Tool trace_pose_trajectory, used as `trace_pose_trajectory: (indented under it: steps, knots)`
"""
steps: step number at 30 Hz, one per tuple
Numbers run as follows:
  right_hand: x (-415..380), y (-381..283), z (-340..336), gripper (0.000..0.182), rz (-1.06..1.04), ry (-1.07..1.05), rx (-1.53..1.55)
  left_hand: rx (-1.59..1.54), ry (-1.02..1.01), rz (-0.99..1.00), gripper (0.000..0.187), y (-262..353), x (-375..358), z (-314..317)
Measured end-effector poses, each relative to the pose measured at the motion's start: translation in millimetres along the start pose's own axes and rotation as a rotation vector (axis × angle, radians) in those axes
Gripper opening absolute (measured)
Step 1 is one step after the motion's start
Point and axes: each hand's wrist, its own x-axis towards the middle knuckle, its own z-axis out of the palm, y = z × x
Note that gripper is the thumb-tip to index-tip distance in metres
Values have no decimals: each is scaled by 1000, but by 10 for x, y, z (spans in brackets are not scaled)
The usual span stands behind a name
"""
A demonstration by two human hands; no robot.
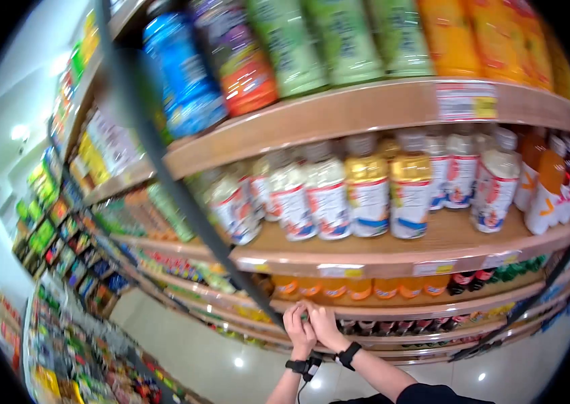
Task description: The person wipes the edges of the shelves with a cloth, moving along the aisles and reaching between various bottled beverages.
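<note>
My left hand (pixel 298 328) and my right hand (pixel 324 323) meet in front of the lower shelves, fingers curled in and touching. Whether anything small sits between the fingertips is hidden. Both wrists wear black bands, and a dark cable hangs from the left one. Just behind the hands runs a dark shelf post (pixel 214 236). Above them, a wooden shelf (pixel 329 253) carries clear bottles (pixel 329 199) with white, red and blue labels, plus yellow-filled bottles (pixel 411 197) of the same shape.
Higher up stand green bottles (pixel 342 44), orange bottles (pixel 450 40) and a blue bottle (pixel 184 74). Orange drinks (pixel 359 288) line the shelf behind my hands. Price tags (pixel 467 101) mark the edges. Leftward, an aisle floor (pixel 184 337) runs between stocked shelves.
</note>
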Motion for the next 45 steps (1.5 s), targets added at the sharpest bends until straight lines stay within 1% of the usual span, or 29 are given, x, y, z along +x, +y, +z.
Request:
trace_pose_trajectory:
  steps: [2,4,5,6,8,10,11,14,17,18,20,22,23,24,25,27,28,30,31,34,36,37,39,40,41,42,43,44,45]
  knots:
    - [-160,117,-257,34,-83,177,-24,-172,-87,-118,29,14,-124,192]
    - [-322,110,-660,37,112,18,-100,237,-179,22,38,59,-255,301]
    - [-410,170,-817,39,129,27,-91,346,-154,60,45,42,-332,386]
    - [-507,303,-848,40,89,112,-82,395,-152,47,46,95,-352,418]
    - [-641,389,-1042,28,74,201,-87,435,-154,69,46,121,-321,416]
    - [-708,416,-1227,27,114,235,-66,435,-160,44,47,112,-312,418]
    - [-768,445,-1342,27,130,240,-62,446,-142,81,47,168,-281,423]
    - [-891,497,-1624,28,125,251,-52,489,-214,-13,50,285,-247,454]
    - [-1024,648,-1855,32,117,233,-92,480,-180,27,51,313,-292,621]
    - [-1078,740,-1864,34,115,230,-134,463,-174,27,55,346,-334,685]
    - [-1198,813,-2071,36,118,244,-183,487,-83,4,60,480,-424,848]
    - [-1352,891,-2286,39,150,283,-227,485,-45,-42,64,567,-461,965]
    - [-1438,979,-2354,39,158,330,-274,480,-21,-44,60,611,-480,1029]
    - [-1519,1059,-2466,41,218,280,-313,481,5,-46,57,637,-502,1065]
    - [-1589,1102,-2643,42,247,303,-292,484,24,-35,51,641,-517,1105]
    - [-1743,1227,-2990,39,236,401,-272,473,82,28,37,676,-499,1168]
    - [-1830,1272,-3193,38,227,439,-339,445,79,8,35,706,-500,1188]
    - [-1993,1339,-3551,36,303,530,-388,392,78,-30,32,713,-488,1177]
    - [-2080,1423,-3705,36,325,558,-422,394,114,36,28,721,-481,1193]
    - [-2277,1583,-4134,35,413,635,-507,492,90,74,34,650,-487,1159]
    - [-2370,1649,-4359,33,570,649,-584,479,88,75,43,565,-495,1156]
    - [-2422,1742,-4457,32,584,689,-600,492,104,113,45,584,-484,1159]
    - [-2484,1838,-4643,30,587,789,-577,455,76,90,48,566,-492,1149]
    - [-2510,1927,-4710,29,638,791,-612,415,59,72,49,573,-492,1138]
    - [-2545,1996,-4755,29,632,798,-662,406,53,61,49,523,-511,1134]
    - [-2537,2000,-4781,28,648,823,-637,395,49,50,50,467,-524,1133]
    - [-2525,2024,-4780,27,686,825,-651,445,39,91,50,544,-491,1114]
    - [-2523,2012,-4770,28,732,802,-660,439,-19,74,49,658,-484,1062]
    - [-2494,1986,-4737,26,710,833,-682,454,-3,93,49,601,-498,1059]
